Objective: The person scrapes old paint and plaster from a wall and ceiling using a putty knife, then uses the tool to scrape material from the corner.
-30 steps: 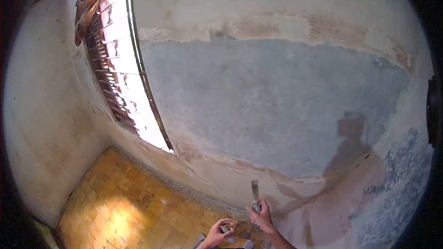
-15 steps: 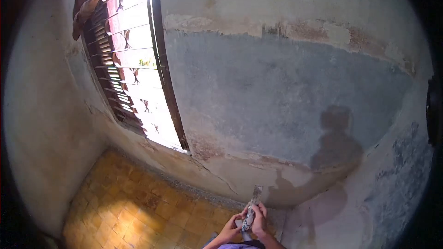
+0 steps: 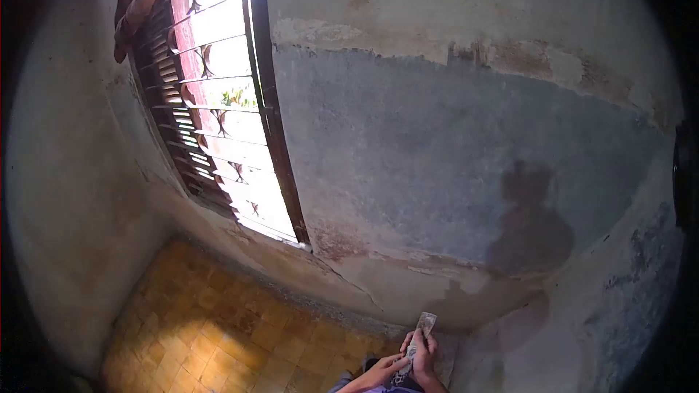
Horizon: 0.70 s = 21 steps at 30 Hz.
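At the bottom of the frame, right of centre, the right hand [image 3: 424, 362] is closed around a scraper [image 3: 427, 320], fingers curled on the handle, blade sticking up past the knuckles and leaning slightly right. Left hand [image 3: 386, 371] comes in from lower left, palm inward, fingers against the handle side; cannot tell if it grips or only touches. Both forearms angle up from the bottom edge, wrists close together.

Vs. 1.0 s ago: hands were well apart, scraper in the right one only; now together. Vs. 0.5 s ago: hands and scraper sit a bit farther right and lower in frame, blade leaning more. Window has shifted right in view since the first picture.

Outward: tiled floor [image 3: 284, 349] at lower left and lower centre, sunlit patch on it. Wall behind has a blue-grey area [image 3: 400, 138] across centre and right, rough border above and below. Person's shadow [image 3: 528, 233] at right. Barred window [image 3: 226, 102] upper left, brown cloth [image 3: 142, 14] hanging at its top.
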{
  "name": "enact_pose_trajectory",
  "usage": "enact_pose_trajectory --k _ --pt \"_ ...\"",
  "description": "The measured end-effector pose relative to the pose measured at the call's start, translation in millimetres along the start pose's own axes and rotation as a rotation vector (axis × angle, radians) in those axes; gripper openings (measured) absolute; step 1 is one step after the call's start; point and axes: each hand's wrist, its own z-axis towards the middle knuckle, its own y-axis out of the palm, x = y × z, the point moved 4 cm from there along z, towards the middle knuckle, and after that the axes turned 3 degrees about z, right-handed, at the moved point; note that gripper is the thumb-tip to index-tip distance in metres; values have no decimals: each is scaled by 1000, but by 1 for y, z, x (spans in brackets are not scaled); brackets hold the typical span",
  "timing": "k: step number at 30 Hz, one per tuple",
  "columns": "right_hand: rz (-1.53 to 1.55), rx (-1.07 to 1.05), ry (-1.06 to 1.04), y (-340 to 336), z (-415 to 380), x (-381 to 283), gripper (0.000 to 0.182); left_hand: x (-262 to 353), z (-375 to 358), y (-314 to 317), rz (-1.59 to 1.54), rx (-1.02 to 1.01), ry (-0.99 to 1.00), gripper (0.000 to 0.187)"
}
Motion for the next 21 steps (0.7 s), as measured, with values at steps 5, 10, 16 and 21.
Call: enact_pose_trajectory --k 5,10,16,21 --pt "-39 -125 -86 26 39 -7 32 39 13 -14 29 -94 1 42" --pt "-23 -156 -54 78 67 -38 31 118 9 -27 109 87 148 40" --pt "-180 -233 -265 116 108 -75 19 156 22 -49 59 313 177 33" --pt "-202 -185 -360 140 127 -110 20 196 27 -50 119 221 243 28"
